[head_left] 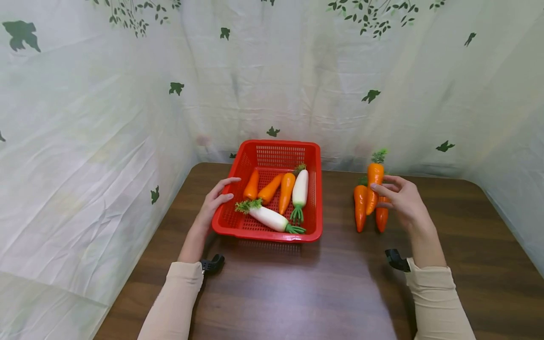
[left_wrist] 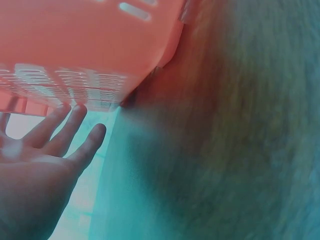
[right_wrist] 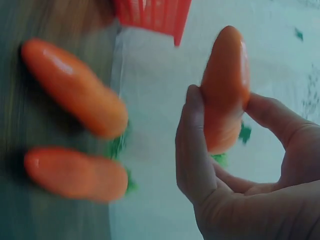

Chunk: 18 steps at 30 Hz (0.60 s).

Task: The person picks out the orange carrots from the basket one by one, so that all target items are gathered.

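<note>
A carrot [head_left: 375, 178] is up off the table [head_left: 297, 293], to the right of the red basket [head_left: 264, 234], its leafy top toward the far side and its tip toward the near side. The right hand [head_left: 403, 200] pinches it between thumb and fingers. Two more carrots, one [head_left: 360, 210] nearer the basket and the other [head_left: 382, 219] farther from it, lie side by side beneath the held one, well apart from the basket's right wall.

The left hand [head_left: 210, 206] is at the basket's left rim, its fingers spread wide and fairly straight; how firmly it presses, I cannot tell. Inside the basket lie three carrots [head_left: 287, 192] and two white radishes: one radish [head_left: 301, 188] along the right wall, the other [head_left: 270, 218] slanting across the near part. Below the basket's near edge, a black wrist device sits on each forearm, beside pale sleeves [head_left: 437, 302]. Behind the basket hangs a leaf-patterned cloth [head_left: 276, 85].
</note>
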Tool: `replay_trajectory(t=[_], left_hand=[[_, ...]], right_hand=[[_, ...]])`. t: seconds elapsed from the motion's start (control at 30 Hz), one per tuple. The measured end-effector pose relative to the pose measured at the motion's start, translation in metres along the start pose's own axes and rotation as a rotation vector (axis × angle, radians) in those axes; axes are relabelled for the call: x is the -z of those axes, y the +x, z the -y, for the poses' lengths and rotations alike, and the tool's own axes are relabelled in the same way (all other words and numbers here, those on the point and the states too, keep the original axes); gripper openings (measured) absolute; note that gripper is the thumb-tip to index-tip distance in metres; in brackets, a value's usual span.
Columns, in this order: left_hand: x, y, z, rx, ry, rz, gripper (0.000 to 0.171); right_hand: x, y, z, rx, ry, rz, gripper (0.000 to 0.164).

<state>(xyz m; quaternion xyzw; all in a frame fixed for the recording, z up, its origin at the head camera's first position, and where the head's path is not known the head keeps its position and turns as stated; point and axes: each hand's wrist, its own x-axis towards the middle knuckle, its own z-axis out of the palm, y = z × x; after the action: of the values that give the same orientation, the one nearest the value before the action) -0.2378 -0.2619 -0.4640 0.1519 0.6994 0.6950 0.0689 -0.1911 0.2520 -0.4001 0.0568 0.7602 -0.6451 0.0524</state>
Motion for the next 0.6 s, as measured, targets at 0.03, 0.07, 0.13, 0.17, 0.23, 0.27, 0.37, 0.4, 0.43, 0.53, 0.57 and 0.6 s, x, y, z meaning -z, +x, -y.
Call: replay_trajectory(t=[0.03, 0.07, 0.13, 0.17, 0.23, 0.27, 0.37, 0.4, 0.43, 0.53, 0.57, 0.6], left_hand=[[0.000, 0.000, 0.000, -0.001, 0.001, 0.002, 0.046], [0.000, 0.000, 0.000, 0.000, 0.000, 0.002, 0.046], [0.000, 0.000, 0.000, 0.002, 0.002, 0.001, 0.047], [0.000, 0.001, -0.001, 0.003, 0.004, 0.000, 0.047], [0.000, 0.001, -0.001, 0.005, 0.009, -0.002, 0.047], [0.001, 0.001, -0.001, 0.007, 0.012, -0.005, 0.047], [0.001, 0.001, 0.000, 0.014, 0.024, -0.011, 0.047], [0.002, 0.001, 0.001, 0.017, 0.025, -0.013, 0.047], [0.002, 0.001, 0.001, 0.018, 0.028, -0.013, 0.047], [0.002, 0.001, 0.001, 0.020, 0.027, -0.016, 0.046], [0.001, 0.001, 0.001, 0.018, 0.026, -0.015, 0.046], [0.001, 0.001, 0.001, 0.017, 0.028, -0.013, 0.047]], right_hand=[[0.005, 0.000, -0.002, 0.001, -0.003, -0.007, 0.083], [0.010, 0.000, -0.005, 0.000, -0.009, -0.016, 0.084], [0.018, 0.001, -0.009, -0.007, -0.016, -0.036, 0.084], [0.022, 0.001, -0.011, -0.013, -0.023, -0.045, 0.085], [0.028, 0.001, -0.015, -0.030, -0.039, -0.062, 0.086], [0.030, 0.001, -0.017, -0.039, -0.046, -0.067, 0.087], [0.034, 0.003, -0.023, -0.062, -0.071, -0.072, 0.088], [0.035, 0.003, -0.024, -0.067, -0.078, -0.075, 0.088], [0.036, 0.004, -0.026, -0.073, -0.081, -0.080, 0.088], [0.042, 0.003, -0.032, -0.084, -0.107, -0.107, 0.087], [0.044, 0.002, -0.033, -0.087, -0.120, -0.116, 0.086], [0.047, 0.002, -0.035, -0.091, -0.134, -0.125, 0.086]])
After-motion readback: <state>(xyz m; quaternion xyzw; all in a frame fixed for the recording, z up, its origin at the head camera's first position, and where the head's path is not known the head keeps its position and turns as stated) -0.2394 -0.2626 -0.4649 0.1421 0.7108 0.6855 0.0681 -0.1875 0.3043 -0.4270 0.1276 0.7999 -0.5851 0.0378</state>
